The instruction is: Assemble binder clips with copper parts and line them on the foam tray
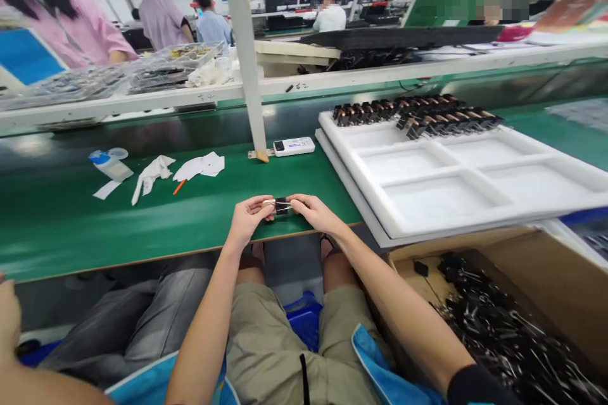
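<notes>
Above the front edge of the green bench top, my left hand (251, 215) and my right hand (311, 207) meet on one small black part with silvery wire leads (282, 205). Left fingers pinch its pale, metallic-looking end. On the other side, right thumb and fingers close on the thin leads. The part's exact kind is too small to tell, and the fingertips cover both its ends. To the right, a white foam tray (375, 186) bears rows of black parts with copper-coloured pieces (437, 115) along its far side.
Below the tray, a cardboard box (536, 266) holds many loose black parts with leads. A white device (294, 146) lies by the post (247, 57). Left are a blue-capped bottle (114, 168) and crumpled tissue (154, 174). A co-worker's arm (28, 376) shows at lower left.
</notes>
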Available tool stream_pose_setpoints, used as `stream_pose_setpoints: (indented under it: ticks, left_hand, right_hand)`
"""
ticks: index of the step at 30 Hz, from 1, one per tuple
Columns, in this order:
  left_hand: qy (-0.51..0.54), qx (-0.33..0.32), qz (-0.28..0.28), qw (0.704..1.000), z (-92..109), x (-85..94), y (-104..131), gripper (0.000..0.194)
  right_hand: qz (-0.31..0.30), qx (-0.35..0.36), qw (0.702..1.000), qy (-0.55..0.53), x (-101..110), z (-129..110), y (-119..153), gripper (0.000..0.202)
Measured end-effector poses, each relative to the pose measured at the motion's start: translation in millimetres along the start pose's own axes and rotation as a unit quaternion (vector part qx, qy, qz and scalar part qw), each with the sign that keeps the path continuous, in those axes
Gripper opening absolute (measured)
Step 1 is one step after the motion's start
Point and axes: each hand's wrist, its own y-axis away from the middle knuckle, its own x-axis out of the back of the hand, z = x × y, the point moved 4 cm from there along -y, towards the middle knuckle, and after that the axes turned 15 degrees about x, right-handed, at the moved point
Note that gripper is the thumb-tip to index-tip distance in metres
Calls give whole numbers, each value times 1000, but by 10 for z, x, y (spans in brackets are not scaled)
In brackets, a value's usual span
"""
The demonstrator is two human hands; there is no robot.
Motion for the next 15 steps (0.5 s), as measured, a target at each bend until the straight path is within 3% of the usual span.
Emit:
stream_pose_setpoints:
  ticks: [5, 7, 9, 12, 14, 15]
  left_hand:
    - [21, -42, 35, 998, 80, 37, 24, 55]
    - [41, -54, 56, 996, 113, 60, -39, 57]
    - [41, -60, 92, 993, 138, 82, -107, 56]
    - [29, -91, 116, 989, 192, 72, -132, 46]
    - [30, -100, 112, 988, 222, 44, -105, 41]
    - [30, -99, 110, 989, 232, 29, -87, 39]
  right_hand:
    - [10, -20, 1000, -4, -21, -303, 300, 59]
    - [-37, -15, 999, -22, 71, -546, 595, 70]
    - [-116, -24, 991, -69, 231, -827, 998, 62]
    - [-208, -123, 961, -133, 686, -1060, 1760, 39]
    - [-171, -228, 955, -86, 1177, -912, 2285, 41]
    - [-100, -281, 954, -26, 1473, -745, 2534, 44]
